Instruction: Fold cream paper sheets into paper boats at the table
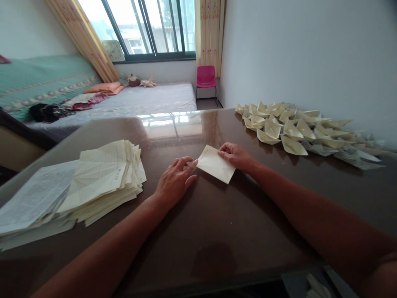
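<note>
Cream paper (pixel 216 164), brown table (pixel 198 231), pink chair (pixel 206 76)

No text can be read: the dark line of print on the top cream sheet (pixel 96 176), the faint printing on the grey sheet (pixel 37 192) and the marks on the clock (pixel 113 51) are too small or blurred.

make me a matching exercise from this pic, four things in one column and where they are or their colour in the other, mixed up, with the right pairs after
Things
1. folded paper
2. paper stack
3. paper boats
4. chair

Places or colours
A. on the right side of the table
B. pink
C. left of the left hand
D. in the right hand

Pairs: 1-D, 2-C, 3-A, 4-B
</note>
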Demonstrator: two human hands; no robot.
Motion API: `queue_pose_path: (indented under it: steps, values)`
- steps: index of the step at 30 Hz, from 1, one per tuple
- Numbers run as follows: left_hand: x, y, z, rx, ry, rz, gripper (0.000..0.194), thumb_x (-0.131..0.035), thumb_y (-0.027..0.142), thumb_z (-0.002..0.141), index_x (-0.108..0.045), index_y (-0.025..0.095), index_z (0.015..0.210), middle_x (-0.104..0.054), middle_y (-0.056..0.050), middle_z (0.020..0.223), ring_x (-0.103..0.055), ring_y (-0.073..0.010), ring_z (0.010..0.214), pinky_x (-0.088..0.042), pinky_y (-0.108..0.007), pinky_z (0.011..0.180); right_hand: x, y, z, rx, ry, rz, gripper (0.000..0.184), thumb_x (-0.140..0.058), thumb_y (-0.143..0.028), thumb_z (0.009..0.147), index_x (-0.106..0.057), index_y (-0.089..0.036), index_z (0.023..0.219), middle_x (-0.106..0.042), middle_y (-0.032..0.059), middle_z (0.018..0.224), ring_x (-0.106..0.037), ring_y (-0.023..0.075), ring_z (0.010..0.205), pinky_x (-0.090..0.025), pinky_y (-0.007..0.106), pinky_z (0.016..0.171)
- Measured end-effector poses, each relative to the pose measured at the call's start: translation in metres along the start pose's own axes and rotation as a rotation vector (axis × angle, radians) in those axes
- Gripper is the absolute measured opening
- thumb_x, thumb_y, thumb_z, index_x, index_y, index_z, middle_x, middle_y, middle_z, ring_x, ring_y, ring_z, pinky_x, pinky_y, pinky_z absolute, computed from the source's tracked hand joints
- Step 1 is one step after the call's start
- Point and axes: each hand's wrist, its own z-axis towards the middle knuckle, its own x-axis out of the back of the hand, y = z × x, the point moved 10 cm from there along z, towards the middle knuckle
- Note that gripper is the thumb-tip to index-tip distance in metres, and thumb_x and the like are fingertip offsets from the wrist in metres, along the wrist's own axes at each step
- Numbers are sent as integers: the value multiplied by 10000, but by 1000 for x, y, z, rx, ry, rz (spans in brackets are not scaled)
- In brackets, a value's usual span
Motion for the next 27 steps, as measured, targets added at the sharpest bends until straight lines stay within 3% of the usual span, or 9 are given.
queue_pose_path:
  steps: [3,7,13,15,17,18,20,22,27]
  values:
    - [5,15,2,-62,82,-54,390,-496,273,923,-490,258,1313,-567,-74,1212,-598,-185,981,-539,-301,795,-9,5,-4,-97,21,240,184,-558,-356,811,-550,-172,801,-604,7,652,-514,116,543,-395,213,476]
    - [10,24,4,-72,134,-26,262,-446,265,944,-606,238,1150,-623,-46,1080,-618,-157,924,-523,-241,736,-26,3,-12,-157,3,399,171,-552,-346,818,-519,-180,799,-597,7,654,-519,114,530,-405,211,459]
    - [2,7,5,-61,40,-38,266,-442,249,926,-669,212,1058,-659,-57,1024,-632,-157,844,-527,-254,725,-28,4,-10,-145,-201,227,143,-550,-313,839,-514,-178,864,-608,1,642,-520,108,486,-395,213,437]
    - [-2,4,4,-71,22,-63,277,-450,221,907,-675,209,1068,-660,-63,1036,-628,-166,878,-531,-273,769,-6,-4,-7,-49,-140,136,221,-557,-360,843,-521,-170,951,-649,30,743,-553,118,530,-439,237,488]
    - [-4,4,3,-83,9,-80,288,-451,203,897,-682,213,1068,-664,-65,1024,-615,-176,910,-530,-293,802,15,-28,-11,151,-63,40,354,-607,-424,810,-548,-165,1044,-663,63,901,-606,148,690,-488,268,608]
    - [-5,5,3,-84,4,-83,292,-449,199,895,-685,216,1065,-666,-65,1016,-607,-181,919,-529,-300,807,12,-42,-17,263,-136,17,410,-624,-448,795,-556,-179,1096,-655,71,1007,-621,171,825,-503,285,698]
    - [-5,6,3,-74,0,-85,297,-443,198,897,-690,222,1061,-668,-63,1013,-598,-185,918,-527,-307,805,-13,-67,-40,465,-420,-26,549,-687,-468,740,-534,-231,1211,-602,58,1199,-572,204,1069,-482,318,868]
    - [-6,6,3,-60,-10,-85,301,-440,199,899,-689,220,1067,-667,-62,1025,-591,-189,919,-525,-313,808,-28,-79,-58,586,-516,-135,689,-762,-462,660,-515,-246,1266,-575,62,1251,-513,230,1164,-433,356,966]
    - [-8,11,1,-110,-86,-91,296,-429,222,922,-676,213,1085,-654,-76,1046,-564,-208,975,-516,-335,846,-44,-77,-60,660,-525,-226,282,-621,-266,809,-666,-223,1084,-662,65,1082,-561,206,1046,-415,354,956]
